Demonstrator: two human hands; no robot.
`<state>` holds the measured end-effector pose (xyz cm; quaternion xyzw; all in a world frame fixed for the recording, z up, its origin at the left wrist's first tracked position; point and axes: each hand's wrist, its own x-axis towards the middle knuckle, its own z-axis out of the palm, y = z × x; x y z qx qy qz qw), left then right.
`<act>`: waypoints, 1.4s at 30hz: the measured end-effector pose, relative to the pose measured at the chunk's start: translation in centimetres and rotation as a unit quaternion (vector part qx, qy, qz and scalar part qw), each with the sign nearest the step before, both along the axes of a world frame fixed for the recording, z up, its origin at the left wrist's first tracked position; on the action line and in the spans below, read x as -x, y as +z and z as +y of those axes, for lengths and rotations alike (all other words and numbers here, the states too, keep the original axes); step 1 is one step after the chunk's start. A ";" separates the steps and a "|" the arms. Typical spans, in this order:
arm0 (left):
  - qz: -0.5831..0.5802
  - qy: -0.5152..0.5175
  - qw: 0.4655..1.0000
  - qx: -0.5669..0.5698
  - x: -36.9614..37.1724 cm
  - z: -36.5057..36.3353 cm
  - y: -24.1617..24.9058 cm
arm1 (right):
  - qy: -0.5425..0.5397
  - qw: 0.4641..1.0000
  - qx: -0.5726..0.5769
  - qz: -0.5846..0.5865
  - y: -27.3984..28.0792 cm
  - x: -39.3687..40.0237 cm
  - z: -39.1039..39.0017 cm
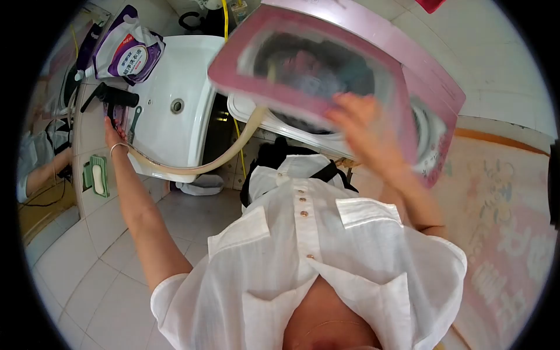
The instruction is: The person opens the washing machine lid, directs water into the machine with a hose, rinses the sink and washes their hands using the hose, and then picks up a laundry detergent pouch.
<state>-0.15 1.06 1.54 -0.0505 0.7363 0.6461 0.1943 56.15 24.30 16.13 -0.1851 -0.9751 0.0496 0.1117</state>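
My left hand [113, 135] is at the black faucet [114, 98] on the left side of the sink. Its fingers are mostly hidden against the faucet's base. A beige hose [219, 163] runs from beside my left wrist, along the sink's front, up to the washing machine. My right hand [363, 125], smeared by motion, overlaps the front part of the tilted pink lid [233, 67]. The lid is blurred too and stands partly raised over the washing machine [431, 111]. Through its window, clothes [309, 67] show in the tub.
A white sink [166, 131] holds a grey-blue brush-like tool [135, 123] on its left rim. A purple and white detergent pouch [128, 55] stands behind. Soap [97, 179] lies in a green dish [104, 166]. A mirror [49, 157] is on the left. A yellow cord [226, 20] hangs behind the sink.
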 end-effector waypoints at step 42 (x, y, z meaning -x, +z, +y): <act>-0.003 0.010 1.000 0.018 -1.1 0.6 0.1 | -0.223 0.961 0.161 -0.034 -16.2 4.9 -3.6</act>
